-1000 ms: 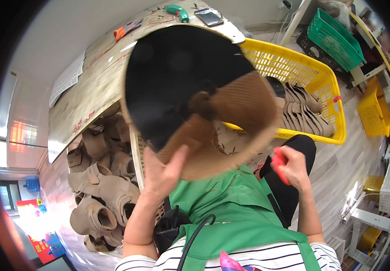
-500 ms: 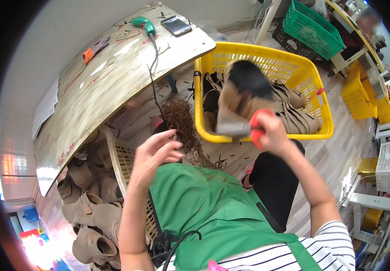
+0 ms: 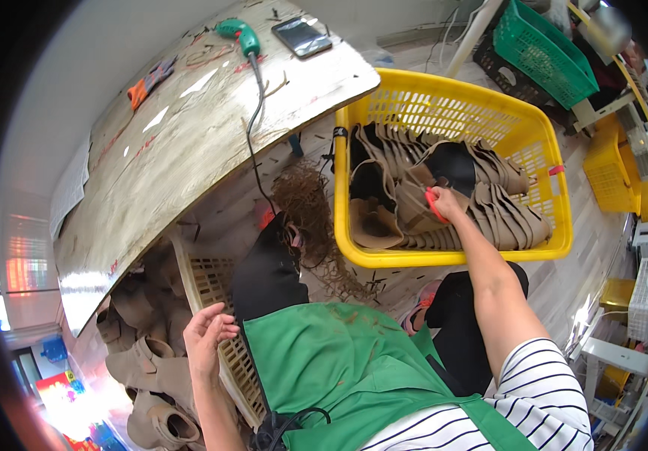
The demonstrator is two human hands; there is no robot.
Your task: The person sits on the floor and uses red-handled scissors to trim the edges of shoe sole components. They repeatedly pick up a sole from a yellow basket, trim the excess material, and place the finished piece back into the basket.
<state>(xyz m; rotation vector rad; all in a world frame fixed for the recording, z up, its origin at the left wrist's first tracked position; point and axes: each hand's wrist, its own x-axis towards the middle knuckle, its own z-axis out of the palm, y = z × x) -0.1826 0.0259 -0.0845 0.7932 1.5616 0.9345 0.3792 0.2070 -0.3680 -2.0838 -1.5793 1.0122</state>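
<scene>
My right hand (image 3: 448, 204) reaches into the yellow basket (image 3: 455, 259), closed round the red handles of what look like scissors (image 3: 435, 203); their blades are hidden. Right by it lies a tan shoe upper (image 3: 416, 197) with a black lining, among rows of nested tan shoe uppers (image 3: 506, 218). Whether my fingers also grip that upper, I cannot tell. My left hand (image 3: 209, 338) is open and holds nothing, its fingers loosely curled, near the rim of a cream basket (image 3: 205, 301). Beside that basket, more tan shoe uppers (image 3: 160, 376) are heaped at the left.
A wooden table (image 3: 166, 143) at the left carries a green corded tool (image 3: 243, 36), a phone (image 3: 301, 37) and an orange-grey glove (image 3: 151, 83). Brown trimmings (image 3: 305, 203) litter the floor. A green crate (image 3: 542, 52) and yellow bins (image 3: 611, 169) stand at the far right.
My right hand has lowered the shoe upper from above the yellow basket onto the stacked ones. My left hand has moved down and left, away from my lap. The view has shifted slightly.
</scene>
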